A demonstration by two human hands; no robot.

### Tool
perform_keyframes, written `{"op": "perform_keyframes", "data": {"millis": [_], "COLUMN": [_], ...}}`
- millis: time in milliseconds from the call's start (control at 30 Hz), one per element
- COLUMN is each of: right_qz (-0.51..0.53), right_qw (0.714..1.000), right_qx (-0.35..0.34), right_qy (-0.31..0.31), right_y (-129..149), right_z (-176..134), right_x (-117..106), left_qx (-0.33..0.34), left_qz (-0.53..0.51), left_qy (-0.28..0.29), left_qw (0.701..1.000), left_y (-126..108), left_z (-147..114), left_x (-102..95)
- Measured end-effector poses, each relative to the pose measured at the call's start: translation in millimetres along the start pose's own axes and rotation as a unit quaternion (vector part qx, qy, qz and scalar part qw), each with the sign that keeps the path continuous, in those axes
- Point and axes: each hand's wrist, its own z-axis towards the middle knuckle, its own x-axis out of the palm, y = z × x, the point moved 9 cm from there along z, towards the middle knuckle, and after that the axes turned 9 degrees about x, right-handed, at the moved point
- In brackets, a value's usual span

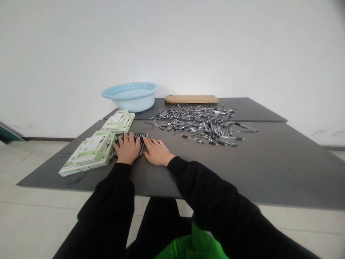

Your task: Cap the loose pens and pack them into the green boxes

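Left hand (127, 149) spread, right hand (157, 153) flat, ungrasping, against row of slim black-and-clear plastic pens (141, 137); likely light, stiff, slippery; pinch mid-barrel.

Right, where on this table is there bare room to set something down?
The widest bare patch of table lies between pen pile, right sleeve and the right edge. A smaller one sits between that sleeve and the left sleeve. Crowded: the left, with boxes, basin and pen row under the left hand; and the far middle, with pile and carton.
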Motion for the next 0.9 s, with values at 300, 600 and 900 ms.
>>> {"op": "perform_keyframes", "data": {"millis": [300,600,900], "right_qz": [-0.035,-0.150,-0.226], "right_qw": [0.990,0.953,0.951], "right_qx": [0.089,0.211,0.192], "right_qy": [-0.100,-0.156,-0.089], "right_y": [-65,-165,-163], "right_z": [-9,-68,-67], "right_x": [-71,-119,-106], "left_qx": [0.015,0.235,0.237], "left_qz": [-0.034,-0.117,-0.368], "left_qy": [-0.117,-0.128,-0.102], "left_qw": [0.992,0.956,0.893], "left_y": [-7,-131,-202], "left_z": [-3,-11,21], "left_x": [-28.4,-57.5,-28.9]}}
